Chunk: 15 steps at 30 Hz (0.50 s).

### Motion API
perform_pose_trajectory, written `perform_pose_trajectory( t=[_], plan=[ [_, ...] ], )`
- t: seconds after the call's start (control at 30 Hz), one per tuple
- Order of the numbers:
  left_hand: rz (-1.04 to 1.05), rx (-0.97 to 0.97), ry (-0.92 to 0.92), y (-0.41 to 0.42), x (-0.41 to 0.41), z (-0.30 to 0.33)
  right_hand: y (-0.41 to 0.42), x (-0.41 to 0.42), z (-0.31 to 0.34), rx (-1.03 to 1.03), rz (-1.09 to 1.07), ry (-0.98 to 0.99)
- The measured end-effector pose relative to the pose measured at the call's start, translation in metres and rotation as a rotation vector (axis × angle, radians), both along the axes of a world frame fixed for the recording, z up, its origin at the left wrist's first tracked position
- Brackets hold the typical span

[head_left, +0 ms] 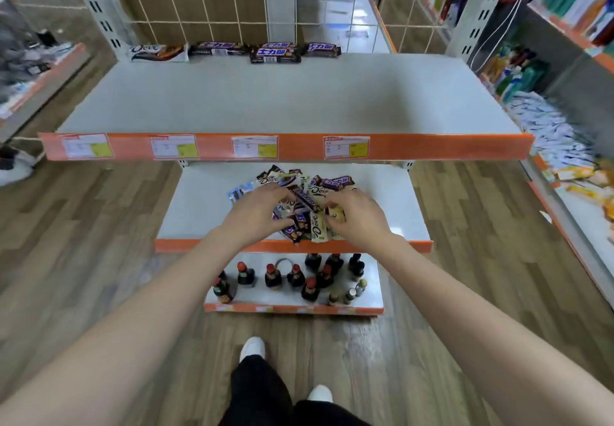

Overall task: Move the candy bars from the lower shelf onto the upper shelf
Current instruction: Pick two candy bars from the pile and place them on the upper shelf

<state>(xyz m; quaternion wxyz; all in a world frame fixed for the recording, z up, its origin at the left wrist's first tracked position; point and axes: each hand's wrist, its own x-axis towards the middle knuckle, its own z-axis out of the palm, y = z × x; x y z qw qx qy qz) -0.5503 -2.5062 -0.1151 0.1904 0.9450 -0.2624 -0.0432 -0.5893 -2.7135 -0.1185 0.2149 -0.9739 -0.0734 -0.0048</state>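
Note:
A heap of candy bars (307, 193) in brown, purple and white wrappers lies on the lower shelf (392, 206). My left hand (257, 213) reaches into the heap's left side, fingers curled around bars there. On the heap's right side, my right hand (355, 214) pinches a pale yellow bar (336, 213). The upper shelf (265, 100) carries a row of bars along its back edge: a white Dove bar (157, 51) at left and several brown Snickers bars (275, 50) beside it.
Dark bottles with red caps (292, 277) stand on the bottom shelf below. Orange price strips edge each shelf. A wire grid backs the upper shelf. Stocked shelves flank both sides. My feet stand on the wooden floor.

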Motion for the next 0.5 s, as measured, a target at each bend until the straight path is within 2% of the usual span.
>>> perform_pose_trajectory(
  t=[0.17, 0.5],
  plan=[
    [0.051, 0.060, 0.112, -0.001, 0.012, -0.028, -0.006, 0.010, -0.030, 0.011, -0.033, 0.073],
    [0.087, 0.157, 0.170, -0.003, 0.041, -0.084, -0.002, 0.041, -0.090, 0.000, -0.011, 0.156]
  ],
)
